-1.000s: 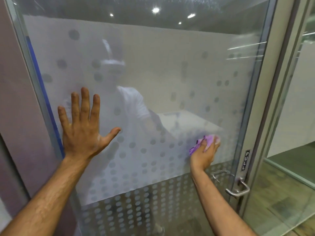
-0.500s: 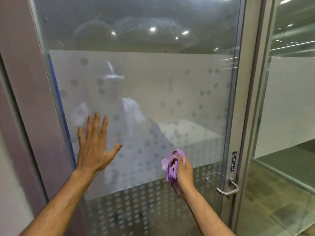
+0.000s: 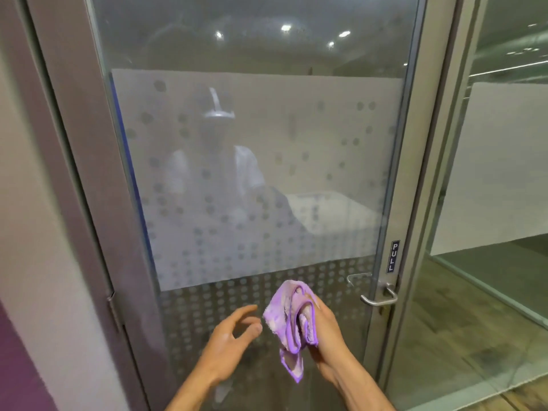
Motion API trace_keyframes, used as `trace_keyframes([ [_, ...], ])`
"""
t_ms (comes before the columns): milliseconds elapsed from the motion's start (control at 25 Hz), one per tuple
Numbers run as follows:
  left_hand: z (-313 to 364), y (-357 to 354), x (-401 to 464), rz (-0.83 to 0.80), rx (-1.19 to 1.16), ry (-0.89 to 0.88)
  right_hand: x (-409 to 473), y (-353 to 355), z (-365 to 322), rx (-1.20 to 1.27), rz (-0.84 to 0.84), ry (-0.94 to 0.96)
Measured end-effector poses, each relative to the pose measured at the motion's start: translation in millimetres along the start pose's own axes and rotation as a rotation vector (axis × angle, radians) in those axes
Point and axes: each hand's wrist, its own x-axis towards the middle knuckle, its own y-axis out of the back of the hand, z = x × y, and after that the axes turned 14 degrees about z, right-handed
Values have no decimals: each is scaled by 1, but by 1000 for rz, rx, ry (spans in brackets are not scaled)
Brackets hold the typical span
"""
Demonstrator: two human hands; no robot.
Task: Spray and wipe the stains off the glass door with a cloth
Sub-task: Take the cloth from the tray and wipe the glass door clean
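The glass door (image 3: 296, 129) fills the view, with a frosted dotted band across its middle and a person's reflection in it. My right hand (image 3: 324, 336) is off the glass, low in front of the door, gripping a crumpled purple cloth (image 3: 289, 324) that hangs down from it. My left hand (image 3: 229, 342) is beside the cloth on its left, fingers apart and holding nothing, its fingertips close to the cloth's edge. No spray bottle is in view.
A metal lever handle (image 3: 381, 298) and a PULL label (image 3: 393, 256) sit on the door's right stile. The grey door frame (image 3: 89, 203) with a hinge runs down the left. A second glass panel (image 3: 489, 203) stands to the right.
Both hands have come off the glass and dropped low together. The left hand left its flat press on the pane; the right pulled the cloth back. The view has backed away.
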Motion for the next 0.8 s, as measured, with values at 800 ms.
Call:
trace_keyframes([
  [800,76,-171,-122,-231,-411,304,-108,209,17,-260,350,188],
])
